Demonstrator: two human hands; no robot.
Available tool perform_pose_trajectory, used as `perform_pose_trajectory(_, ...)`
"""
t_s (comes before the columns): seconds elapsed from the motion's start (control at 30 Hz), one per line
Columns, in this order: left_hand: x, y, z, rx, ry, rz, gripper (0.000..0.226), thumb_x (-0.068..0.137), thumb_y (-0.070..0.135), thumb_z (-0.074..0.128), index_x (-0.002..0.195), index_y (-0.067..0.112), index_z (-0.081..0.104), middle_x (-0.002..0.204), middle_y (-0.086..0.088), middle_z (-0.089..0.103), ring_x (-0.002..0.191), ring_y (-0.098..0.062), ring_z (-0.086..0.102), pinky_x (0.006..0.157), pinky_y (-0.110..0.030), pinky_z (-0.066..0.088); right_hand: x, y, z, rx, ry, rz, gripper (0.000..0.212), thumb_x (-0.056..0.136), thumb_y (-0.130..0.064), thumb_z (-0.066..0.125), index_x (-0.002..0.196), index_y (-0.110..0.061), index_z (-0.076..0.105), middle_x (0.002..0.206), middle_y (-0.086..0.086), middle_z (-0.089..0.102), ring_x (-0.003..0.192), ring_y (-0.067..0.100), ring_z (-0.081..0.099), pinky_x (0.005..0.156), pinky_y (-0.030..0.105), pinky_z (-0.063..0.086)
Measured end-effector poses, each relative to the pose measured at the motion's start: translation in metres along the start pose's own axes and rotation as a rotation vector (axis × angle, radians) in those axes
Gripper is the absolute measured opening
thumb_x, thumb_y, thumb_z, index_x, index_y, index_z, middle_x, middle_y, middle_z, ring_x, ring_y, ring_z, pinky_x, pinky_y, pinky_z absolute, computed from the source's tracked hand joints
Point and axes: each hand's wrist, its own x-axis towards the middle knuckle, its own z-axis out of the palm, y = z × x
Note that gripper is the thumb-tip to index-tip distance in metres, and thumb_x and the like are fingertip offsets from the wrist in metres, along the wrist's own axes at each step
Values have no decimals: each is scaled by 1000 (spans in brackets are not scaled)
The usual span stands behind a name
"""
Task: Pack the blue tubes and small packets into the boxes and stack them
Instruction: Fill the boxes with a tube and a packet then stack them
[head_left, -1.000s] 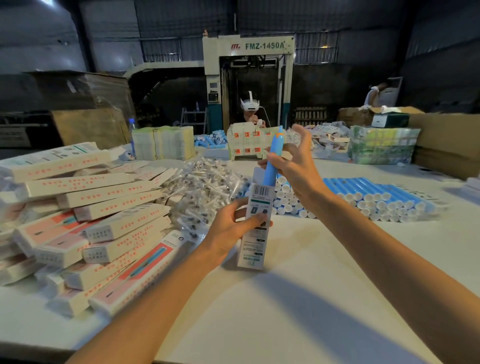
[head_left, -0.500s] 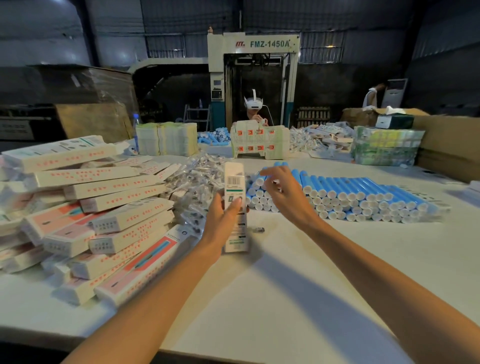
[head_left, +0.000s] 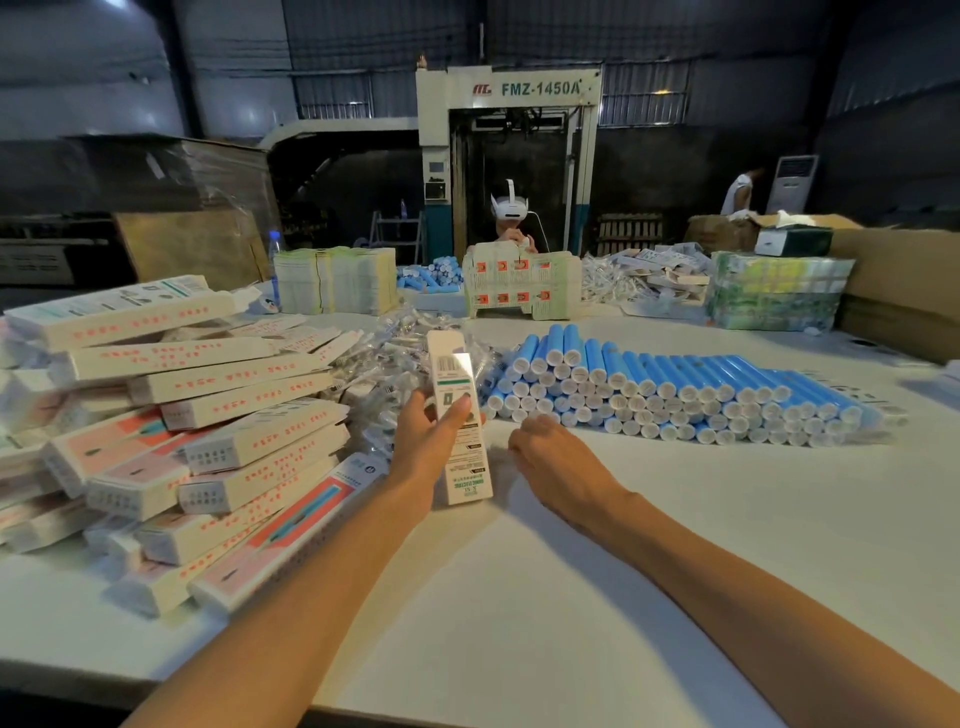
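Left hand (head_left: 431, 441) clasps a slim, upright cardboard box (head_left: 467, 467); right hand (head_left: 556, 457) arches knuckles-up over the tabletop (head_left: 519, 597), its grip hidden.

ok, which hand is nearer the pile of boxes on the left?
Left. The left hand, gripping an upright box, is just right of the pile of boxes. The right hand is further right, beyond that box, in front of the blue tubes.

A packing workshop in a factory hall: an industrial machine (head_left: 506, 150) marked FMZ-1450A, corrugated metal walls (head_left: 727, 41), boxes (head_left: 171, 415) heaped along the table's (head_left: 519, 597) left edge.
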Motion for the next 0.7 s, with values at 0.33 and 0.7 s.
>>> perform_pose_trajectory(0.33,-25,4,21,-126,-369,14,50,89,17,83,132,13,59,118,-11,79,108,-39,76,97,-59,60,22,18,-139,1001,551,365,46,96,-1,67,131,-19,42,105,8,71,96,12,73,85,23,60)
perform_pose_trajectory(0.7,-39,9,25,-148,-444,30,50,88,16,81,133,12,59,124,-10,77,109,-40,76,99,-57,60,47,6,-140,790,308,239,41,89,3,71,127,-9,62,115,6,64,96,15,71,82,29,63)
